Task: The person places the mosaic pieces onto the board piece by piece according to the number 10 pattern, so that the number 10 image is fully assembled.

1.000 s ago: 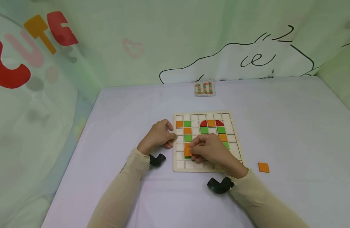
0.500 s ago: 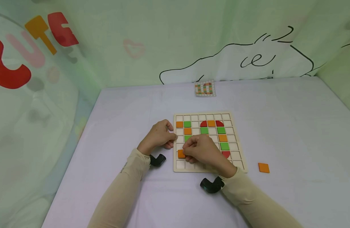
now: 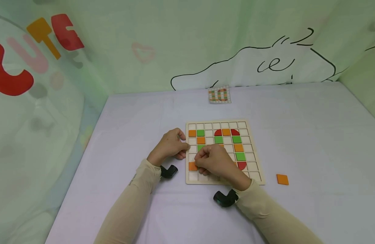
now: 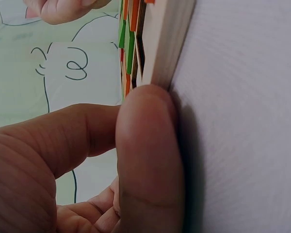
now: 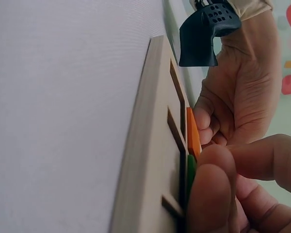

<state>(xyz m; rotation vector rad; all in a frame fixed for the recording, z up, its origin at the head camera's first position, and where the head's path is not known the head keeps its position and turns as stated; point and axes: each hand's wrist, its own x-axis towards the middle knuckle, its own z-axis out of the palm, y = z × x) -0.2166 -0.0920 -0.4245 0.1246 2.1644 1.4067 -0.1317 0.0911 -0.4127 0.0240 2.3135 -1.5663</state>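
A pale wooden grid board lies on the table, with orange, green and red tiles in some of its squares. My right hand is over its lower left part, thumb and forefinger pinching the edge of an orange tile. That tile sits in the left column; in the right wrist view the orange tile stands slightly proud beside a green tile. My left hand rests beside the board, its thumb touching the wooden side edge. Some tiles are hidden beneath my right hand.
Another orange tile lies on the table to the right of the board. A small patterned card lies behind it, near the back curtain. Black wrist-worn devices sit below both hands.
My right hand has moved left with the orange tile, from above the second column to the left column, and lowered it into a square there. My left hand has stayed put.
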